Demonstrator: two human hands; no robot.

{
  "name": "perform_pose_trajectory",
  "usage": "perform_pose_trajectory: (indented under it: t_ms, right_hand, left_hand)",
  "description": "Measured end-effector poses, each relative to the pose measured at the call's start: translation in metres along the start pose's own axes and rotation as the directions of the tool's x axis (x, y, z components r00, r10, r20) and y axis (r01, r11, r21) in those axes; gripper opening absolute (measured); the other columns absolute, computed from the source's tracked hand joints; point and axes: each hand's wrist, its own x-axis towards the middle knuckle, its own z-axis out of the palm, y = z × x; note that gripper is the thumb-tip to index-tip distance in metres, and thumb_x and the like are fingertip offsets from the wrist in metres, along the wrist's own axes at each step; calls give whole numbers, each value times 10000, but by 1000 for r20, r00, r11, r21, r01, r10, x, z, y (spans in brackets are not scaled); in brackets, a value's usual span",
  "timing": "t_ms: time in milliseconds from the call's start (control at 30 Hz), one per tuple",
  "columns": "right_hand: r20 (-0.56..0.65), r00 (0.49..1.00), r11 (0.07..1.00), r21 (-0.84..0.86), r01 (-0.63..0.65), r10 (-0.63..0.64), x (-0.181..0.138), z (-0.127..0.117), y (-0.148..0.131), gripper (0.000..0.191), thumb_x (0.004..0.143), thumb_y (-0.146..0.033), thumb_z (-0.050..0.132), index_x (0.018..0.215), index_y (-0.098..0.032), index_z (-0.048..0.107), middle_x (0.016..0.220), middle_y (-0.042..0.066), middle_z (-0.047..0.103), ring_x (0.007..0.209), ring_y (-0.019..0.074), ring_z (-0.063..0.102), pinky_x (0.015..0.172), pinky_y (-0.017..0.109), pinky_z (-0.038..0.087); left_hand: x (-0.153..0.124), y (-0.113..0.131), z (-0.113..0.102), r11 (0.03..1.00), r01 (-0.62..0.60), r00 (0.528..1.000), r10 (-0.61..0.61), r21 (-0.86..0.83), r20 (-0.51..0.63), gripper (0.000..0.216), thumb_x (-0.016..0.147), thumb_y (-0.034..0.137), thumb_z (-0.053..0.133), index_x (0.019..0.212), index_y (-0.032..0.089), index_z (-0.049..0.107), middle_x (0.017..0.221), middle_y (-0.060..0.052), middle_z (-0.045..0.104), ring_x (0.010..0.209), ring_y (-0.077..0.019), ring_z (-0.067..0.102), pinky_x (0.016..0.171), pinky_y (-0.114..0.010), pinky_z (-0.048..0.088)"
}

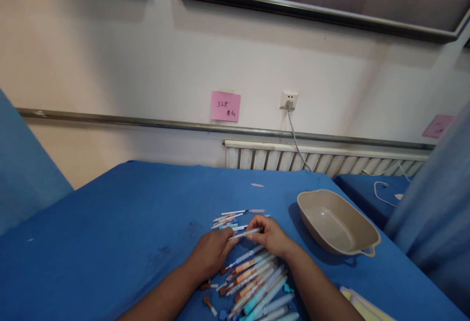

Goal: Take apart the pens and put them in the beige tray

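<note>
Pinching one slim pen (245, 233) toward its two ends, at the lower centre of the frame, the left hand (211, 256) and right hand (270, 236) were both curled nearly closed. The pen looked light, stiff and smooth, perhaps slightly slippery, best gripped around mid-barrel. Below lay one heap of pens (265, 289), too overlapped to count; one pink piece (257, 185) lay apart above, one beige basin (326, 215) stood at right, and two pink notes (225, 106) showed on the wall (165, 66).
</note>
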Motion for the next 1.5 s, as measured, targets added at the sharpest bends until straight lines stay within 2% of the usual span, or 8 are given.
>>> perform_pose_trajectory:
  t_ms: [200, 333, 500, 700, 833, 1000, 1167, 1500]
  right_hand:
    - [-9, 1000, 999, -46, 15, -15, -2, 0, -4, 127, 658, -259, 668, 717, -177, 591, 666, -33, 575, 624, 112, 487, 594, 224, 379]
    - [-49, 999, 999, -44, 7, -9, -1, 2, -7, 146, 666, -289, 669, 703, -175, 585, 632, -37, 559, 593, 108, 479, 573, 223, 375]
    - [-29, 1000, 1000, -15, -6, 5, 0, 5, -6, 200, 716, -361, 633, 682, -175, 570, 610, -31, 560, 590, 112, 491, 570, 227, 382]
    - [-21, 999, 999, -31, 29, -29, -1, 4, -6, 124, 670, -259, 665, 722, -175, 589, 651, -38, 561, 607, 104, 475, 590, 222, 375]
    - [-23, 1000, 1000, -10, 12, -13, -1, 5, -6, 147, 671, -278, 671, 727, -170, 589, 650, -34, 564, 599, 104, 481, 579, 221, 376]
    - [-25, 1000, 999, -31, 10, -11, -1, 6, -4, 145, 671, -288, 670, 728, -177, 594, 667, -27, 574, 628, 115, 499, 587, 223, 391]
    - [-45, 999, 999, -34, -4, 2, -1, 6, -5, 158, 664, -293, 677, 740, -179, 598, 659, -32, 576, 605, 113, 498, 575, 224, 392]
    - [-35, 999, 998, -57, 32, -34, -1, 6, -6, 129, 659, -262, 675, 736, -181, 612, 677, -26, 594, 643, 124, 520, 607, 232, 402]
  left_hand:
    - [1, -2, 0, 999, -6, 999, 8, -42, 39, 378, 923, 435, 293, 826, 202, 574, 800, -16, 644, 750, -174, 589, 615, -229, 388]
    - [-1, 0, 0, 999, -41, 997, 40, -11, -70, 245, 876, 410, 444, 989, 216, 541, 921, -26, 634, 838, -193, 578, 686, -254, 408]
    - [0, 2, 0, 984, -129, 982, 144, 125, -120, 270, 929, 353, 337, 924, 208, 565, 896, -45, 626, 870, -203, 558, 782, -307, 395]
    - [0, 3, 2, 999, -7, 999, 8, 42, -32, 355, 945, 386, 264, 839, 206, 551, 776, -23, 637, 730, -180, 590, 641, -261, 404]
    - [-1, 4, -1, 999, -32, 995, 30, -13, -96, 235, 885, 408, 431, 985, 214, 518, 897, -28, 637, 813, -184, 589, 676, -251, 412]
    - [1, 2, -1, 999, -19, 999, 20, 38, -42, 338, 937, 379, 286, 828, 209, 557, 789, -23, 641, 742, -176, 593, 635, -250, 409]
    - [-1, 0, 3, 999, -36, 994, 32, -40, -102, 289, 887, 403, 430, 1118, 236, 475, 973, -36, 642, 864, -192, 599, 727, -272, 427]
    - [0, 4, 3, 999, -14, 1000, 14, 48, 3, 361, 938, 391, 262, 829, 205, 553, 768, -31, 643, 715, -187, 604, 619, -254, 393]
